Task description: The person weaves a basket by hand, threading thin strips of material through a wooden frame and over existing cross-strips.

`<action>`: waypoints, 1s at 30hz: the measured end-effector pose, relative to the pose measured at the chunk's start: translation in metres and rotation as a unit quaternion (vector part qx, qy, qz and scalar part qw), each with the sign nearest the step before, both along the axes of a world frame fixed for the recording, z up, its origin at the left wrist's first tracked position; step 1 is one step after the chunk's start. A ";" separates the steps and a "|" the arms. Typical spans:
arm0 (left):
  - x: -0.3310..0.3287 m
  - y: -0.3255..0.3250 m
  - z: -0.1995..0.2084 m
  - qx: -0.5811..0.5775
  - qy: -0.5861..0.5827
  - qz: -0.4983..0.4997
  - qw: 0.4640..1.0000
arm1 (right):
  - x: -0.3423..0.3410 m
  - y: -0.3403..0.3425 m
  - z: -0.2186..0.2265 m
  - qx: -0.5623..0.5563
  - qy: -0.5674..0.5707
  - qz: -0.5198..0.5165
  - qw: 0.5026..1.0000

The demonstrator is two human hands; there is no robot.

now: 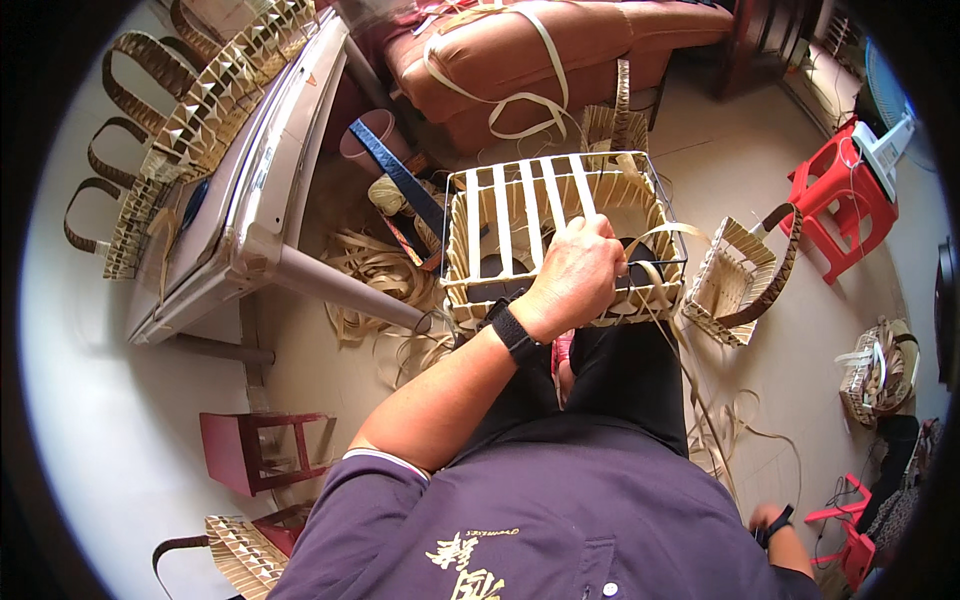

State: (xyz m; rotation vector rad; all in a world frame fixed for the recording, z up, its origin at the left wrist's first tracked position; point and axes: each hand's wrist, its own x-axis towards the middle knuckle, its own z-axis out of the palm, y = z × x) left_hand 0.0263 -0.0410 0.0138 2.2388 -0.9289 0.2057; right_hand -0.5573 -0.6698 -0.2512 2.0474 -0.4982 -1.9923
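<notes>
A rectangular basket (462, 230) of pale woven strips on a thin dark wire frame rests on my lap. Several flat strips (502, 215) run across its open top, side by side with gaps between them. My left hand (580, 268) is closed over the right part of the top, its fingertips curled around a pale flat strip (655, 236) that loops out to the right. Far down at the lower right is my right hand (766, 518), away from the basket and beside a long strip that hangs from it; its fingers are too small and hidden to read.
Finished handled baskets stand on a table (270, 190) at the left. A small handled basket (735, 270) sits on the floor to the right, near a red stool (845, 200). Loose strips (375, 275) lie in a heap left of my lap; a brown sofa (520, 60) is ahead.
</notes>
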 end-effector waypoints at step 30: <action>-0.014 -0.001 0.012 0.048 -0.021 0.031 0.998 | 0.399 0.317 0.177 0.366 -0.676 0.198 0.608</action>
